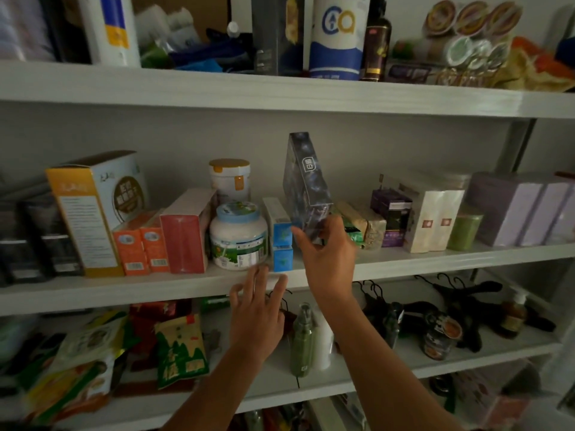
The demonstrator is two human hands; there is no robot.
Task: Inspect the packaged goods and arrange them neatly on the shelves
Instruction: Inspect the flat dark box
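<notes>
My right hand grips the lower end of a tall dark blue box, which stands tilted on the middle shelf. The box is just right of two stacked small blue boxes. My left hand hovers with fingers spread, in front of the shelf's edge, below a white tub with a light blue lid. It holds nothing. Left of the tub stand a red box, two orange cartons and a big yellow and white box.
Right of the blue box sit vacuum-packed bricks, a purple box, white boxes, a green jar and lilac boxes. The lower shelf holds snack bags, a green spray bottle and black hangers. Bottles and cartons fill the top shelf.
</notes>
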